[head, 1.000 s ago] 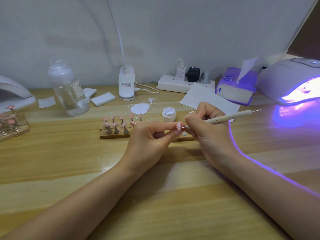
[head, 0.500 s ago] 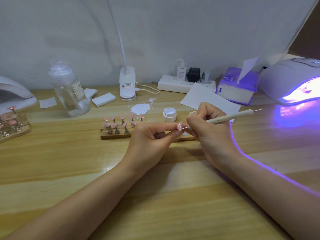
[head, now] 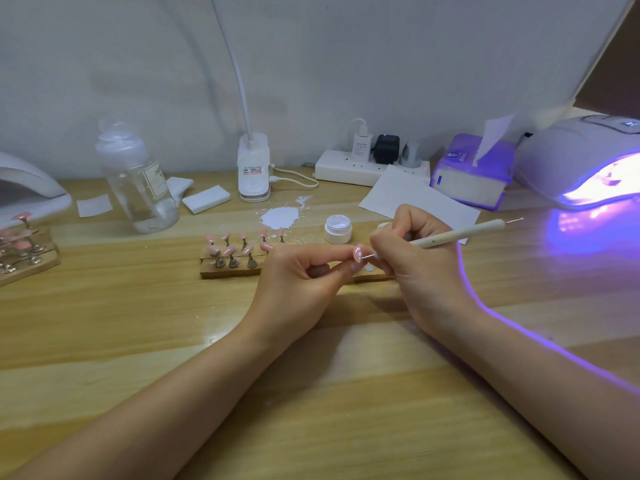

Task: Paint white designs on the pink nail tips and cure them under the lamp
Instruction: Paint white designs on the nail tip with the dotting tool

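My left hand (head: 304, 282) pinches a pink nail tip (head: 358, 253) with white dots on it, held up at the table's middle. My right hand (head: 420, 263) grips a white dotting pen (head: 457, 234), and its fine metal point touches the tip. Behind my left hand lies a wooden holder (head: 228, 270) with several pink nail tips on metal stands. An open jar of white gel (head: 338, 229) stands just beyond the hands. The curing lamp (head: 585, 161) glows violet at the far right.
A white paint splash (head: 280, 217) marks the table behind the holder. A clear bottle (head: 136, 178), white pads, a desk lamp base (head: 254, 168), a power strip (head: 372, 164), a sheet of paper and a tissue box (head: 472, 174) line the back. A second holder (head: 26, 251) and a lamp sit far left.
Both hands stay nearly still; the pen's point has shifted slightly on the nail tip.
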A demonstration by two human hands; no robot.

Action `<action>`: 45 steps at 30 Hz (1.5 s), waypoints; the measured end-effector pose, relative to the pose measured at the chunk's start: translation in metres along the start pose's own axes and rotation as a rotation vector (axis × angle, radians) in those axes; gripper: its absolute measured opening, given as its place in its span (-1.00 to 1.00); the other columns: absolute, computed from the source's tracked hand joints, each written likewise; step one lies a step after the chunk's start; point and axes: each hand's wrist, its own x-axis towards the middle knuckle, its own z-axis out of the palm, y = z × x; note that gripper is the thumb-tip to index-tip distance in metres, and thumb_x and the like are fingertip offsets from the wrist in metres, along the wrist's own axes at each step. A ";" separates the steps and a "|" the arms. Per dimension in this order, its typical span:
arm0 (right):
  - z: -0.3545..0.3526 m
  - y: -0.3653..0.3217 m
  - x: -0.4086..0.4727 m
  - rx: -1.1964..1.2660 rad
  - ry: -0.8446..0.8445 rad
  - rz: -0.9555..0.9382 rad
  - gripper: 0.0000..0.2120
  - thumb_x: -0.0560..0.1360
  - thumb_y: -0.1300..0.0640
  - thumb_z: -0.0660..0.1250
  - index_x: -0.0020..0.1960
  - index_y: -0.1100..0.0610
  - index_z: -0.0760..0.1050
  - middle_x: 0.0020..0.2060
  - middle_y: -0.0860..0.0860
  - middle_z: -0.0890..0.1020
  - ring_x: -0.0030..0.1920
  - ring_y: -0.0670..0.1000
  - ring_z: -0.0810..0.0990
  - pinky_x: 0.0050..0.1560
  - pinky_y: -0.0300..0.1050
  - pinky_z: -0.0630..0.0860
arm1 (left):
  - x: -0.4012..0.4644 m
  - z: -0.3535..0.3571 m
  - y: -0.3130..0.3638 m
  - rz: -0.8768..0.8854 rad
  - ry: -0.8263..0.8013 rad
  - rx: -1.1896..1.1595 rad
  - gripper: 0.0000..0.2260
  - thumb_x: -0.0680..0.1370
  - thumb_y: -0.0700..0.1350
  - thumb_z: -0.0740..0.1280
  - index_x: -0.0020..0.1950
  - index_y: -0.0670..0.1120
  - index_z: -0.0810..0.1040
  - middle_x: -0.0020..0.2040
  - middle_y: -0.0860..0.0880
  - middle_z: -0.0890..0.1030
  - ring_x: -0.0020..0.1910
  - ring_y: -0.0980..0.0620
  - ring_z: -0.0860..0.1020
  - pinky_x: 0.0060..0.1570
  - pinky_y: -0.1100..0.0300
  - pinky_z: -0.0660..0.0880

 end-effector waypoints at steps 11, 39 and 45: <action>0.000 0.000 0.000 0.001 0.002 0.005 -0.69 0.22 0.27 0.29 -0.56 0.02 0.25 -0.64 -0.11 0.29 -0.58 -0.16 0.27 -0.43 -0.24 0.30 | 0.000 0.000 0.000 -0.003 0.002 0.007 -0.80 0.38 0.01 0.38 -0.10 0.32 0.60 -0.34 -0.08 0.40 -0.24 0.01 0.28 -0.18 0.14 0.25; 0.000 0.000 0.000 -0.013 0.003 -0.017 -0.69 0.22 0.27 0.29 -0.56 0.02 0.24 -0.63 -0.11 0.29 -0.58 -0.16 0.27 -0.41 -0.22 0.28 | 0.000 -0.001 -0.002 0.042 0.005 0.028 -0.80 0.39 0.01 0.38 -0.09 0.32 0.60 -0.37 -0.06 0.38 -0.26 0.01 0.26 -0.19 0.14 0.24; 0.000 0.000 -0.001 -0.008 0.001 -0.029 -0.73 0.23 0.28 0.29 -0.49 0.09 0.21 -0.64 -0.12 0.31 -0.59 -0.18 0.30 -0.44 -0.27 0.31 | 0.000 0.000 0.000 0.048 0.026 0.047 -0.81 0.39 0.00 0.38 -0.06 0.28 0.59 -0.43 -0.04 0.29 -0.35 -0.04 0.18 -0.24 0.16 0.19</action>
